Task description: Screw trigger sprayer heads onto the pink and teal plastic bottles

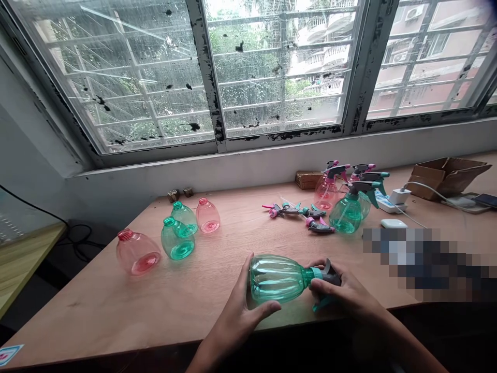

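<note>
A green plastic spray bottle lies on its side near the front edge of the wooden table. My left hand wraps around its base end, fingers curled on the body. My right hand is closed on the grey-and-teal trigger head fitted at the bottle's neck.
Headless bottles stand at the left: two pink, two green. Loose trigger heads lie mid-table. Finished spray bottles cluster at the right, near a power strip and a cardboard box.
</note>
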